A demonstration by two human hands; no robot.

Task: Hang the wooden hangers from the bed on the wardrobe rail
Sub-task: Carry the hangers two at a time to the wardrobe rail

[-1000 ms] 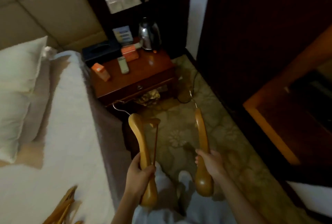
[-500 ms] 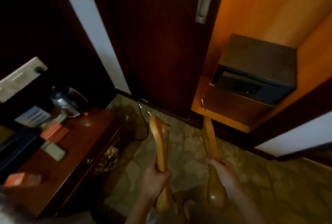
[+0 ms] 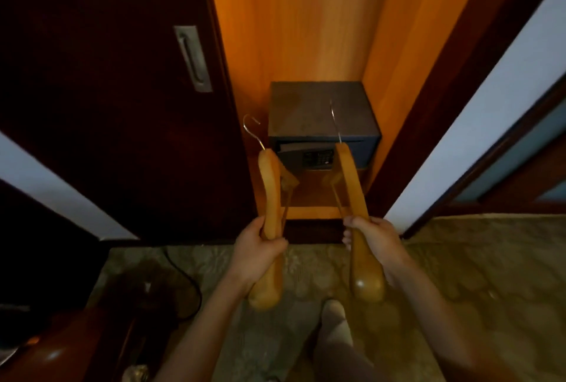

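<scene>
I hold one wooden hanger in each hand, both seen edge-on with their metal hooks pointing away from me. My left hand (image 3: pixel 258 248) is shut on the left hanger (image 3: pixel 270 185). My right hand (image 3: pixel 375 240) grips the right hanger (image 3: pixel 349 179). Both hangers are in front of the open wardrobe (image 3: pixel 306 29), whose orange wooden interior fills the upper middle. No wardrobe rail shows in the view. The bed is out of sight.
A dark safe (image 3: pixel 323 123) with a keypad sits on the wardrobe floor just beyond the hooks. The dark sliding door (image 3: pixel 116 106) with a metal handle (image 3: pixel 193 58) stands at left. A bedside table corner (image 3: pixel 58 351) and a cable (image 3: pixel 186 283) lie lower left on patterned carpet.
The view has swung right, away from the bed and bedside table, and now faces the open wardrobe head-on. Both hands still hold their hangers, raised towards the safe.
</scene>
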